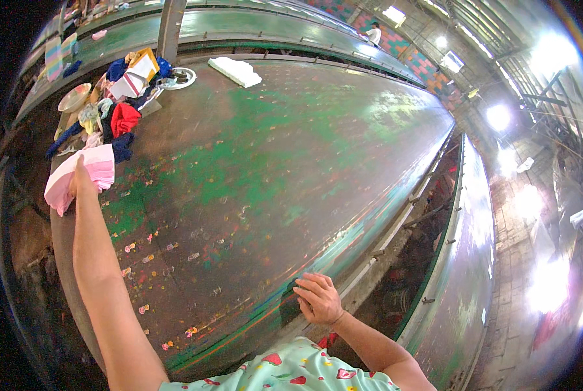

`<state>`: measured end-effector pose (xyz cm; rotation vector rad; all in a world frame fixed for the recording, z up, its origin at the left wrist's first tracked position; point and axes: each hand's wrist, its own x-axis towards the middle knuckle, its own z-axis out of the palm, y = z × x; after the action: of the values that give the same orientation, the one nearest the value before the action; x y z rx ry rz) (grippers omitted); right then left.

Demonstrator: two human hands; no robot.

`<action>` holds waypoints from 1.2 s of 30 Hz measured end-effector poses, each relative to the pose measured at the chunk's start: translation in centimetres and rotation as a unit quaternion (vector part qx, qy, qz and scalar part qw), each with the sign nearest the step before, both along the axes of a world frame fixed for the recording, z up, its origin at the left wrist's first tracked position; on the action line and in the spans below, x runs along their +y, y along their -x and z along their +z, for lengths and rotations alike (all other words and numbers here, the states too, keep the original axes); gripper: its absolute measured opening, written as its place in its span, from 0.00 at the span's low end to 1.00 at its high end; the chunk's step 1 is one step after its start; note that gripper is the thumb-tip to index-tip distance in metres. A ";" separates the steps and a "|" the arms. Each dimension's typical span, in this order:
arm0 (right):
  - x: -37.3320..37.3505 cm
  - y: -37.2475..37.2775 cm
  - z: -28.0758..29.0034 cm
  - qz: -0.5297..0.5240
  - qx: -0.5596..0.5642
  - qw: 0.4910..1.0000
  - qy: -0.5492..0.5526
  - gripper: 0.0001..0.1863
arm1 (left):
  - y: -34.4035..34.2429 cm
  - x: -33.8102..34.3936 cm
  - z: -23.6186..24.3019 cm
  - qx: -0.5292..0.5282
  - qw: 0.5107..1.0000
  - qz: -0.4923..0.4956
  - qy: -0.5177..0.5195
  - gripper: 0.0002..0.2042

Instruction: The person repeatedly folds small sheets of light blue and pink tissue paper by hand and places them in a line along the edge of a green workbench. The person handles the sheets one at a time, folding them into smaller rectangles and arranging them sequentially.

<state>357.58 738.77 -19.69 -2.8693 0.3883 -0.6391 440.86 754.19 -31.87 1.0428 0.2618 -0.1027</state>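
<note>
While stretching the left arm point(99, 267) forward, grips pink cloth point(100, 160) with left hand point(83, 181) beside fabric pile point(126, 118); holds right hand point(319, 300) loosely half-open at the edge of the table point(272, 176).

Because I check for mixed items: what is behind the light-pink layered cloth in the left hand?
Beyond the pink cloth in the left hand, crumpled dark-blue cloth and red cloth show. Whatever the pink cloth covers cannot be seen.
</note>
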 end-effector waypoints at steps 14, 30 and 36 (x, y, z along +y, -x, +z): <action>0.1 0.1 -1.9 0.026 -0.032 0.999 0.013 0.15 | 12.1 8.5 22.7 -0.113 0.993 0.017 -0.027 0.25; 0.5 0.9 -2.3 0.049 -0.089 0.995 0.003 0.13 | 41.3 12.6 23.2 -0.025 0.888 -0.459 -0.014 0.32; 0.5 1.2 -2.1 0.055 -0.078 0.995 0.002 0.13 | 41.5 15.1 13.2 -0.046 0.752 -0.643 -0.141 0.35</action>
<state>356.41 739.23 -21.76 -2.7957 0.2059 -0.8358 399.34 769.31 -18.68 1.3639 -0.6100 -1.2969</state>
